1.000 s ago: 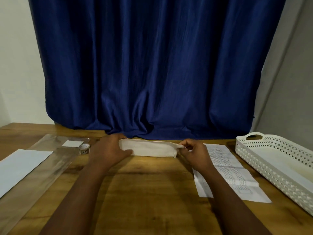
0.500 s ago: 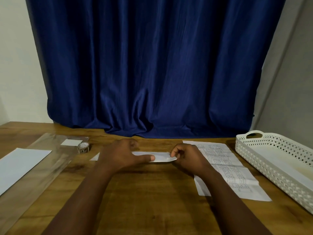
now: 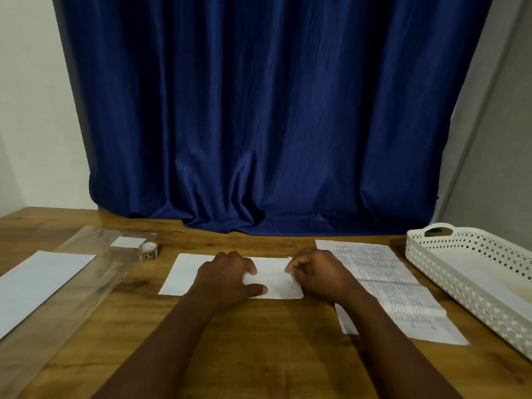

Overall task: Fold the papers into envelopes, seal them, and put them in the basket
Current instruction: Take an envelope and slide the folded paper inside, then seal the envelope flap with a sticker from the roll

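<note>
Pressing a folded paper flat on the table, the left hand lies on it, fingers curled, while the right hand pinches its right edge. Firm, even creasing looks key; the basket waits beyond the right hand.

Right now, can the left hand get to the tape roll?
Probably yes. The tape roll sits on the table just beyond and left of the left hand, with only bare wood between them; the hand would have to leave the folded paper.
</note>
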`<action>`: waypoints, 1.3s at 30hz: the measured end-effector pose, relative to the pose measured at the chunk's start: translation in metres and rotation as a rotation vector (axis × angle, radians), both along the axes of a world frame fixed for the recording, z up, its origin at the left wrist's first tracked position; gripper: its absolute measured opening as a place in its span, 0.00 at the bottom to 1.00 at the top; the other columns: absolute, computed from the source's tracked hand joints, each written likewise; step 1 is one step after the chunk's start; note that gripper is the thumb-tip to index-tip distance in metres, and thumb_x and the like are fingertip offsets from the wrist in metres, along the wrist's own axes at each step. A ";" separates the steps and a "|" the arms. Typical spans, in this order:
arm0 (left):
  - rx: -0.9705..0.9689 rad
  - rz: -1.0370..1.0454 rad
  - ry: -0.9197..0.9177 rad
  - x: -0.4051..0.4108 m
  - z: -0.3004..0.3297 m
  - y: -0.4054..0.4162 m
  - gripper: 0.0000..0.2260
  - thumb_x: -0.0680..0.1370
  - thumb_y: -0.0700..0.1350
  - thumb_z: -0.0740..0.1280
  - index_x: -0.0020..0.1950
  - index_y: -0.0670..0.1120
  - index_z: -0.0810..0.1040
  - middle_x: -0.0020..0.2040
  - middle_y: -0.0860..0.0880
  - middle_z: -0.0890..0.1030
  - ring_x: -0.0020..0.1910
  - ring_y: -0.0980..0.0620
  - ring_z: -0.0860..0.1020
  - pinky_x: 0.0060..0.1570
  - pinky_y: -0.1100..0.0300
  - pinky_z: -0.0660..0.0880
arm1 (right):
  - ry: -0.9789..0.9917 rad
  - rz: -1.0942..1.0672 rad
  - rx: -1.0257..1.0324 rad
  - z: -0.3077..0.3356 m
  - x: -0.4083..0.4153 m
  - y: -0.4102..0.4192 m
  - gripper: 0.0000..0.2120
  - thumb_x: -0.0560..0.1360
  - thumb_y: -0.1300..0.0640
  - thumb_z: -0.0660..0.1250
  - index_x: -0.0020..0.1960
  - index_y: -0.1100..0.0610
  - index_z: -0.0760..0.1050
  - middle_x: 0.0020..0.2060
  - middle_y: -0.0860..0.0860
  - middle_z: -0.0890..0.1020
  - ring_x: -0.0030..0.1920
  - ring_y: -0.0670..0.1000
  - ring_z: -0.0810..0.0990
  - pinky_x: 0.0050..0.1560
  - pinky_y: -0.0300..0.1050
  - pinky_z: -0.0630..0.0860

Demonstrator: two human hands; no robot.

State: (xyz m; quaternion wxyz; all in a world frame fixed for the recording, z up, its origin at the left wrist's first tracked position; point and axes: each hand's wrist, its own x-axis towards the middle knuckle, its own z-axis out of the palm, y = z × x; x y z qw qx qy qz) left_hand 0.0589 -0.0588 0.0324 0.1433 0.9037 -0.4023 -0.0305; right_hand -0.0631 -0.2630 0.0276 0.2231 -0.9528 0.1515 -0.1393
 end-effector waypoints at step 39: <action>-1.097 0.063 0.669 0.031 0.020 0.022 0.22 0.73 0.42 0.79 0.65 0.51 0.79 0.58 0.48 0.84 0.51 0.45 0.86 0.42 0.47 0.84 | -0.409 0.102 0.361 0.015 0.001 0.033 0.08 0.78 0.54 0.70 0.56 0.47 0.84 0.50 0.39 0.85 0.52 0.36 0.82 0.52 0.33 0.77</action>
